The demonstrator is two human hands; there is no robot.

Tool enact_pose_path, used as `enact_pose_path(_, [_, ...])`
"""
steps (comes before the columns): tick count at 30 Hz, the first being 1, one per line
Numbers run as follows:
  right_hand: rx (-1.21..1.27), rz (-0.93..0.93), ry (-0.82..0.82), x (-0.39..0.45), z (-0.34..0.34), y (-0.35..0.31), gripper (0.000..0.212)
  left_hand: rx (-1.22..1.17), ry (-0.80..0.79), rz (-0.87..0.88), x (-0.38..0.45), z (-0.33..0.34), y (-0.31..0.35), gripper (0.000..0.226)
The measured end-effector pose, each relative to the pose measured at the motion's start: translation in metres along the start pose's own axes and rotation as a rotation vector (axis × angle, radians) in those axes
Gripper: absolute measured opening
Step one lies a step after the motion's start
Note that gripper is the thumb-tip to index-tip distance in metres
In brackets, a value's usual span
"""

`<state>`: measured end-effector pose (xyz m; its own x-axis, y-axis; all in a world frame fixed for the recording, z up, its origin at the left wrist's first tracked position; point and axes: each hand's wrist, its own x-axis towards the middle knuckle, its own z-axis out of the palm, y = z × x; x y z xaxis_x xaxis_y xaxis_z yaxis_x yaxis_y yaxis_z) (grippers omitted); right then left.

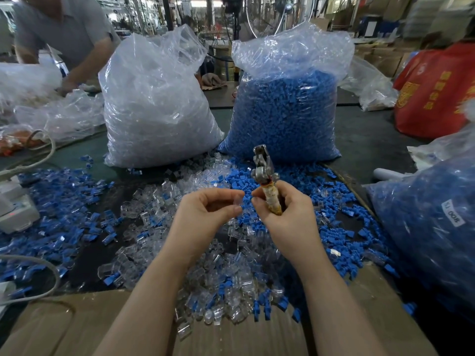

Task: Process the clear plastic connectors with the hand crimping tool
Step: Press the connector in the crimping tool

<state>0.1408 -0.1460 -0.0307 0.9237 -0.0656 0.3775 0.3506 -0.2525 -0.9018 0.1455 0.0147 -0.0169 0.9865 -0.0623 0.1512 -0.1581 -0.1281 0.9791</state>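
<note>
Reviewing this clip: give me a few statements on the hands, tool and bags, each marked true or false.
1. The right hand grips the crimping tool by its handle. True.
2. The left hand lies flat on the table. False: it is raised, pinching a clear connector.
3. The bag of blue parts stands right of the bag of clear parts. True.
4. The tool's head points down into the pile. False: it points up.

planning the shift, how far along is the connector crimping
Done: cannot tell; clear and blue pieces lie mixed on the table. In hand: left hand pinches a clear connector, right hand grips the crimper. Left: a loose pile and a full bag.
</note>
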Motion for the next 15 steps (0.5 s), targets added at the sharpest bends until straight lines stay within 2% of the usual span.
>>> enact_pose_path(7, [-0.032, 0.015, 0.004, -0.0007, 0.0019, 0.002, 0.008, 0.01, -0.032, 0.01, 0.0006, -0.0005, -0.0011, 0.028])
enact_pose_path(15, [-0.054, 0.02, 0.008, -0.0006, 0.0025, 0.0032, 0.011, 0.012, 0.003, 0.017, 0.0013, 0.0012, -0.0017, 0.016])
